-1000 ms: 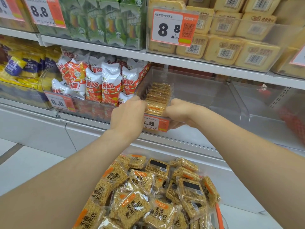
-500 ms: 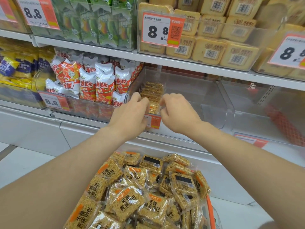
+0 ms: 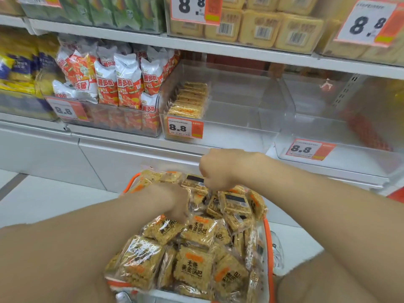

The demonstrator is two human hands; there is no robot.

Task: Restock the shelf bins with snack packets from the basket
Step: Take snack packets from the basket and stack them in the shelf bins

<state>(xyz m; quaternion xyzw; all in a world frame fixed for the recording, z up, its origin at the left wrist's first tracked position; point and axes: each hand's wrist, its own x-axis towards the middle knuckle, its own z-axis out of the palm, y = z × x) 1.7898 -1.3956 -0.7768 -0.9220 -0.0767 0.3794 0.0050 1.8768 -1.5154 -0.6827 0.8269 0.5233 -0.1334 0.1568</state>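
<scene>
Atop glossy square packets point(image 3: 196, 270) rest left hand point(image 3: 175, 202) and right hand point(image 3: 216, 171).

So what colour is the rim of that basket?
Orange, seen best in the head view along the basket rim.

Head view, downward, near the basket point(image 3: 268, 241)

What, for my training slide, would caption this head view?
Left hand and right hand reach into the basket of snack packets below a part-filled shelf bin.
</scene>
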